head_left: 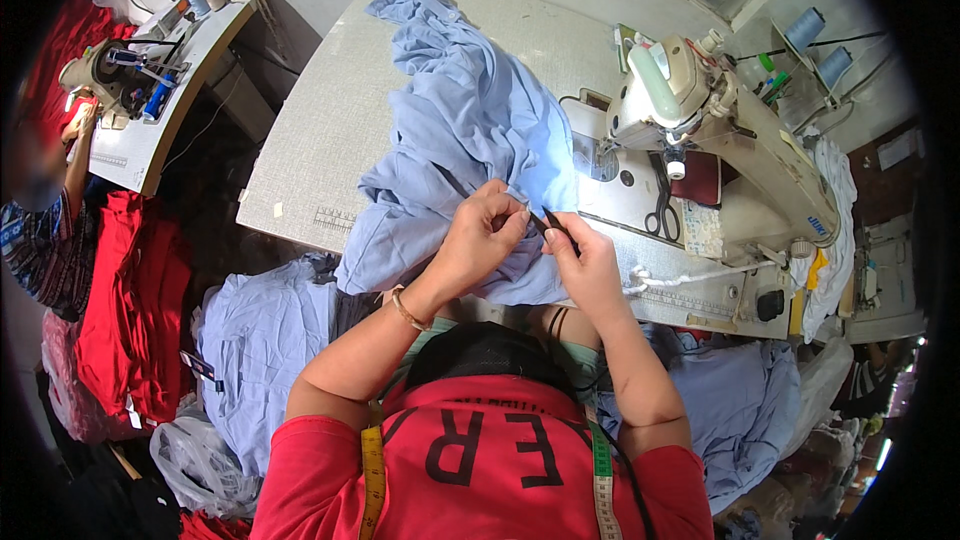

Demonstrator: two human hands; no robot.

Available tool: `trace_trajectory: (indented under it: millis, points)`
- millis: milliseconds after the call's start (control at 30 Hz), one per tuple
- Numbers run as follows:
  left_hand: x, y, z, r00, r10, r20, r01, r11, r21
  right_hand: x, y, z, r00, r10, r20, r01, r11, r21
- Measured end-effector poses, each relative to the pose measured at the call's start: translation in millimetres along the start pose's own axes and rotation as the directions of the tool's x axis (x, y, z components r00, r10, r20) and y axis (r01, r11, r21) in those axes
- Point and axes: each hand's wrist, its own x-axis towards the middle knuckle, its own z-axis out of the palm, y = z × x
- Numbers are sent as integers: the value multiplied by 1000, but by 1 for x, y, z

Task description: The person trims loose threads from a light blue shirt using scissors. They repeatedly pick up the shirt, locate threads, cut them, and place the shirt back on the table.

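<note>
A light-blue garment [455,110] lies bunched across the sewing table, its near edge hanging over the front. My left hand [480,240] is closed, thumb and forefinger pinching the edge of this cloth. Close beside it, my right hand [588,265] is closed around a slim black hand tool [540,224], whose tip meets the cloth by my left fingertips. Whether the tool is a pair of snips or tweezers is too small to tell. The sewing machine [675,100] stands just to the right of the garment.
Black-handled scissors [662,215] lie on the machine bed. A white cord [690,280] runs along the table's right front. Blue cloth piles [265,340] hang at my left, others [730,405] at my right. Another person works at a second machine [105,75], near red garments [135,310].
</note>
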Motion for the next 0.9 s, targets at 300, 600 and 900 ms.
trace_trajectory:
  millis: [300, 600, 900]
  points:
    - [1, -5, 0, 999, 36, 8, -36, 999, 1, 2, -1, 4, 935, -350, -48, 296, 849, -438]
    - [3, -2, 0, 1000, 8, 19, -10, 995, 95, 7, -7, 2, 887, -455, 86, 374, 594, -713]
    - [5, -8, 3, 1000, -19, 0, 19, 993, 117, 11, 0, 0, 901, -400, 167, 385, 563, -731]
